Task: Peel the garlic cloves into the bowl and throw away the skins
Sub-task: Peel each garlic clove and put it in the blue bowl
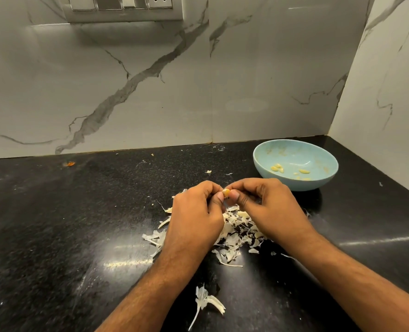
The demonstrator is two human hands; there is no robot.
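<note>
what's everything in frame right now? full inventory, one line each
pale blue ceramic bowl: one, on the black counter, back right near the wall corner
peeled yellowish garlic cloves: several, inside the bowl
small yellowish garlic clove: one, pinched between both hands above the skins
white papery garlic skins: a loose pile, on the counter under the hands; a stray clump nearer the camera
black speckled stone counter: one, across the lower frame
white grey-veined marble wall: behind and to the right
silver switch panel: one, top of wall
left hand: pinches the clove
right hand: pinches the clove

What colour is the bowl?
Pale blue bowl, seen in the head view.
</note>
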